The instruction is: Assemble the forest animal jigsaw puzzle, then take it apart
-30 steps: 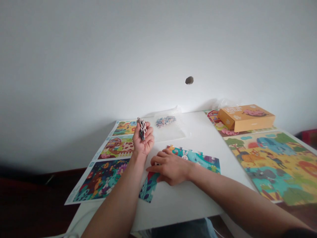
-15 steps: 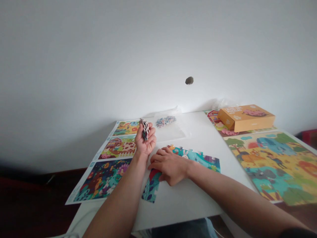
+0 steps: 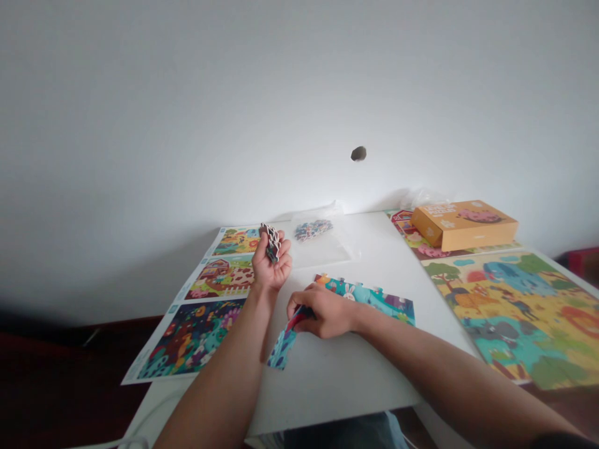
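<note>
My left hand (image 3: 271, 265) is raised above the white table (image 3: 355, 380), palm up, fingers curled around a small stack of puzzle pieces (image 3: 271, 242). My right hand (image 3: 322, 310) rests on the table beside it, fingers pinched on the left part of a partly assembled teal puzzle (image 3: 374, 298). That joined section (image 3: 284, 343) is tilted up off the table under my fingers. The rest of the puzzle lies flat to the right of my right hand.
A sheet of printed puzzle pictures (image 3: 206, 305) lies at the left table edge. A clear bag of loose pieces (image 3: 314, 231) sits at the back. A finished colourful puzzle (image 3: 519, 305) and an orange box (image 3: 463, 223) lie at the right.
My right hand went from lying flat on the puzzle to pinching its left section and lifting that edge. My left hand barely moved.
</note>
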The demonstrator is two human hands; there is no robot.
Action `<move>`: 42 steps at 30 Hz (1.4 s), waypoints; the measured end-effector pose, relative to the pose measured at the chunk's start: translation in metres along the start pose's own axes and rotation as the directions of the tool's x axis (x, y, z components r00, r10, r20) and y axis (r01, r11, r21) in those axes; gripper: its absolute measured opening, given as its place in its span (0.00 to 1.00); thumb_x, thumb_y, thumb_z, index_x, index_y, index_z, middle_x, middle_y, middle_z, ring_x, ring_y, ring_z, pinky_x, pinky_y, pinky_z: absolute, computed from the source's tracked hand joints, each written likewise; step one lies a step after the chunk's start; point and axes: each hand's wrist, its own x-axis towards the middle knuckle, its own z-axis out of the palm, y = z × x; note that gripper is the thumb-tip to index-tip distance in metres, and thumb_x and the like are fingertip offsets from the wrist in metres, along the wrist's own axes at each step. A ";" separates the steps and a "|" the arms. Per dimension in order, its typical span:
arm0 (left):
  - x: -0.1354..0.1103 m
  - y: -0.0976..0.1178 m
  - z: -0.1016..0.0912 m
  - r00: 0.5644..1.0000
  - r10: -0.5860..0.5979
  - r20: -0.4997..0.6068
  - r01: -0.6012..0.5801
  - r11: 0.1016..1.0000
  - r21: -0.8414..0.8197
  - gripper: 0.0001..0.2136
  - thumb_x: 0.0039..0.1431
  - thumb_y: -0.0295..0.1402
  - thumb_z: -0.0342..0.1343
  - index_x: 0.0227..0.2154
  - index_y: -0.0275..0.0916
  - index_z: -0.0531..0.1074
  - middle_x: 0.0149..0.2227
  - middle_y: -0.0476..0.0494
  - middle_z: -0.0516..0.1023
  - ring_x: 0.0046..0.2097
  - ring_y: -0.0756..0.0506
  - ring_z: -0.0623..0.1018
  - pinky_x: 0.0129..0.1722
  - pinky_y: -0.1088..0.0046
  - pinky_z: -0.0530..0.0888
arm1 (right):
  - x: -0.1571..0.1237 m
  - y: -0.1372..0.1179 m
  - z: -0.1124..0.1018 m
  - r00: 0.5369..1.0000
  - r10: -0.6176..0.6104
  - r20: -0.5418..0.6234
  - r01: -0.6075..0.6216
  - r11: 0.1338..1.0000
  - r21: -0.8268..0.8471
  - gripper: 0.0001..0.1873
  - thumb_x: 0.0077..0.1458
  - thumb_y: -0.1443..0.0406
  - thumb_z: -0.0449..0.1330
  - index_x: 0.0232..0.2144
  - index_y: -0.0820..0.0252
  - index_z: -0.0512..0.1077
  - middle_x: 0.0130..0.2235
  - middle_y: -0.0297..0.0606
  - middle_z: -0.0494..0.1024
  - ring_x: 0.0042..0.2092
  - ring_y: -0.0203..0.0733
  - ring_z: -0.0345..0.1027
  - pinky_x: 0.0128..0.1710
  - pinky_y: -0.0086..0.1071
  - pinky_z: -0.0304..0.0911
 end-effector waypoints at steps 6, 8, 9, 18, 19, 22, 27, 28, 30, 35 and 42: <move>0.001 0.000 -0.001 1.000 -0.004 0.006 0.003 1.000 0.008 0.08 0.65 0.36 0.53 0.34 0.36 0.67 0.30 0.50 0.70 0.22 0.59 0.62 0.11 0.91 0.55 | -0.003 0.001 0.000 0.985 0.112 -0.132 -0.088 0.981 0.175 0.09 0.48 0.69 0.63 0.35 0.60 0.72 0.29 0.30 0.74 0.29 0.33 0.64 0.31 0.25 0.59; 0.001 -0.002 -0.001 1.000 0.007 0.016 -0.007 1.000 0.021 0.07 0.63 0.35 0.55 0.34 0.37 0.67 0.30 0.51 0.70 0.22 0.58 0.63 0.11 0.90 0.56 | -0.004 0.003 -0.003 0.971 0.161 -0.178 -0.121 0.969 0.216 0.09 0.47 0.69 0.63 0.35 0.60 0.71 0.28 0.29 0.72 0.28 0.32 0.62 0.30 0.25 0.58; 0.001 -0.003 0.000 1.000 0.009 0.013 -0.010 0.999 0.035 0.06 0.62 0.35 0.57 0.34 0.38 0.67 0.30 0.52 0.70 0.22 0.58 0.64 0.11 0.89 0.56 | -0.005 0.004 -0.005 0.961 0.187 -0.202 -0.137 0.962 0.236 0.09 0.47 0.69 0.63 0.34 0.60 0.71 0.27 0.29 0.72 0.27 0.32 0.60 0.30 0.25 0.57; 0.004 -0.012 0.007 0.999 -0.001 -0.049 0.008 0.989 0.146 0.12 0.52 0.35 0.65 0.32 0.39 0.67 0.28 0.54 0.69 0.21 0.58 0.65 0.11 0.87 0.55 | -0.005 0.012 -0.005 0.866 0.385 -0.318 -0.150 0.808 0.569 0.11 0.49 0.61 0.64 0.34 0.58 0.67 0.29 0.31 0.71 0.28 0.34 0.63 0.28 0.28 0.60; 0.004 -0.012 0.007 0.998 0.006 -0.060 0.004 0.986 0.169 0.12 0.51 0.35 0.66 0.31 0.39 0.67 0.27 0.54 0.69 0.21 0.58 0.65 0.11 0.86 0.55 | -0.005 0.012 -0.005 0.859 0.408 -0.308 -0.144 0.772 0.619 0.13 0.49 0.60 0.65 0.34 0.58 0.67 0.28 0.31 0.70 0.27 0.35 0.64 0.27 0.28 0.60; 0.006 -0.016 0.009 0.985 0.099 -0.144 -0.047 0.945 0.322 0.14 0.48 0.37 0.67 0.31 0.39 0.67 0.25 0.55 0.68 0.20 0.57 0.67 0.13 0.85 0.59 | -0.005 0.012 -0.010 0.808 0.453 -0.376 -0.077 0.714 0.696 0.15 0.48 0.58 0.66 0.33 0.58 0.66 0.26 0.29 0.69 0.25 0.34 0.64 0.26 0.28 0.60; 0.002 -0.037 0.014 0.938 0.277 -0.207 -0.115 0.815 0.568 0.19 0.45 0.42 0.69 0.36 0.39 0.72 0.26 0.54 0.73 0.20 0.55 0.71 0.16 0.81 0.66 | -0.005 0.026 -0.023 0.500 0.489 -0.714 0.038 0.812 0.583 0.13 0.48 0.59 0.65 0.33 0.58 0.66 0.24 0.28 0.69 0.25 0.33 0.62 0.27 0.28 0.58; 0.000 -0.041 0.015 0.944 0.266 -0.197 -0.094 0.785 0.613 0.20 0.47 0.45 0.68 0.38 0.39 0.72 0.26 0.54 0.73 0.19 0.55 0.70 0.14 0.82 0.63 | -0.005 0.030 -0.024 0.441 0.500 -0.746 0.023 0.824 0.566 0.13 0.49 0.59 0.64 0.33 0.58 0.66 0.23 0.27 0.69 0.25 0.33 0.62 0.27 0.28 0.58; -0.005 -0.048 0.016 0.967 0.214 -0.136 -0.067 0.732 0.678 0.22 0.48 0.50 0.65 0.40 0.39 0.73 0.25 0.53 0.72 0.18 0.54 0.69 0.12 0.81 0.63 | -0.005 0.035 -0.026 0.366 0.512 -0.777 -0.018 0.839 0.544 0.11 0.49 0.60 0.64 0.33 0.58 0.67 0.22 0.27 0.68 0.24 0.33 0.62 0.26 0.28 0.58; -0.010 -0.051 0.014 0.993 0.116 -0.008 -0.067 0.621 0.781 0.19 0.46 0.45 0.68 0.32 0.37 0.73 0.32 0.48 0.75 0.20 0.55 0.70 0.11 0.81 0.65 | -0.006 0.041 -0.025 0.330 0.530 -0.781 -0.090 0.841 0.533 0.10 0.50 0.60 0.62 0.33 0.58 0.67 0.22 0.27 0.69 0.21 0.33 0.62 0.23 0.27 0.57; -0.002 -0.049 0.006 0.953 0.292 -0.086 -0.108 0.588 0.802 0.15 0.47 0.39 0.66 0.35 0.37 0.72 0.32 0.49 0.75 0.20 0.54 0.71 0.10 0.82 0.64 | -0.006 0.038 -0.028 0.368 0.547 -0.752 -0.042 0.818 0.574 0.11 0.49 0.59 0.63 0.32 0.58 0.69 0.23 0.28 0.70 0.19 0.33 0.63 0.19 0.28 0.58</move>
